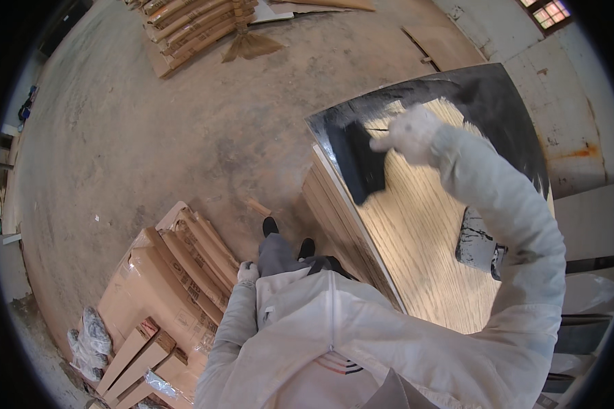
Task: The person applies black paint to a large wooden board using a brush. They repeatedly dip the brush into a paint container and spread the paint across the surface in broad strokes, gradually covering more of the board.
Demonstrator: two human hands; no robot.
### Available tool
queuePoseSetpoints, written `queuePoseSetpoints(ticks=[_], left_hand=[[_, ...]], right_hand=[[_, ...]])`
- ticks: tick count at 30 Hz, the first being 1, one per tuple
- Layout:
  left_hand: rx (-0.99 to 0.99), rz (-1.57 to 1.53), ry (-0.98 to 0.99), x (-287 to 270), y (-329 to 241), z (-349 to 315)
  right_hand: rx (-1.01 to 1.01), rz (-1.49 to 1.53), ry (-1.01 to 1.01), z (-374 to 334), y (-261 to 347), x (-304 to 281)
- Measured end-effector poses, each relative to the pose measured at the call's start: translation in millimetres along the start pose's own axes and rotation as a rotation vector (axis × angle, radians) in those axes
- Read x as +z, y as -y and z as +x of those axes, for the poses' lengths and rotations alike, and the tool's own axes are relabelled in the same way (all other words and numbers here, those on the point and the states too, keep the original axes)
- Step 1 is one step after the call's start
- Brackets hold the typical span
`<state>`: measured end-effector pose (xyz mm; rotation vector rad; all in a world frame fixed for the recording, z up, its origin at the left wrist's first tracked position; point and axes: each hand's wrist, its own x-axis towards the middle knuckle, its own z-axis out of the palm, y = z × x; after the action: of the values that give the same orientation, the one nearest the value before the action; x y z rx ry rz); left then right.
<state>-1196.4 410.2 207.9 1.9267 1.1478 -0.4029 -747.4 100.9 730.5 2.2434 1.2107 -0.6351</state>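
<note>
My right hand (416, 134), in a pale glove and slightly blurred, is over the far part of a wood-grain panel (423, 211). Its fingers look closed, but whatever they grip is hidden or smeared by motion. Just left of it, a broad black paint band (358, 163) lies on the bare grain. Black paint with streaky edges also covers the panel's far and right margins. A white container smeared with black (476, 238) rests on the panel, beside my right forearm. My left hand (247, 273), gloved and curled closed, hangs low beside the stacked cartons; its inside is hidden.
Flat cardboard cartons (174, 273) are stacked at my left, with wood strips (136, 351) and a plastic-wrapped bundle (90, 341) nearby. Layered boards (341, 211) lie under the panel. A broom (249, 44) stands by another carton stack (191, 27). A wood scrap (258, 206) lies near my feet.
</note>
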Motion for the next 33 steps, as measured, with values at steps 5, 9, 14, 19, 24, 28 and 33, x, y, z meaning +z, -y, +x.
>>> queuePoseSetpoints(ticks=[5,9,14,19,24,28,33], left_hand=[[-0.007,0.013,0.048,-3.6,5.8,25.4],[0.015,-0.034,0.083,-3.8,4.8,47.1],[0.063,0.19,0.13,-10.2,-27.0,70.6],[0.085,-0.068,0.084,-23.7,-59.7,89.5],[0.078,-0.133,0.118,-37.7,-53.0,90.9],[0.044,0.199,0.175,-42.5,-42.0,80.5],[0.041,0.184,0.235,-39.1,-37.7,88.8]], right_hand=[[0.111,0.031,-0.006,-18.5,-24.9,23.6],[-0.009,-0.062,-0.033,-20.5,8.5,4.7],[-0.033,0.013,-0.183,11.2,11.9,-0.2],[0.048,0.062,0.004,5.9,8.3,2.9],[-0.034,0.017,-0.02,-42.4,14.9,21.7],[-0.029,0.029,-0.05,-7.0,14.5,14.1],[0.031,0.059,-0.112,-7.1,2.3,20.1]])
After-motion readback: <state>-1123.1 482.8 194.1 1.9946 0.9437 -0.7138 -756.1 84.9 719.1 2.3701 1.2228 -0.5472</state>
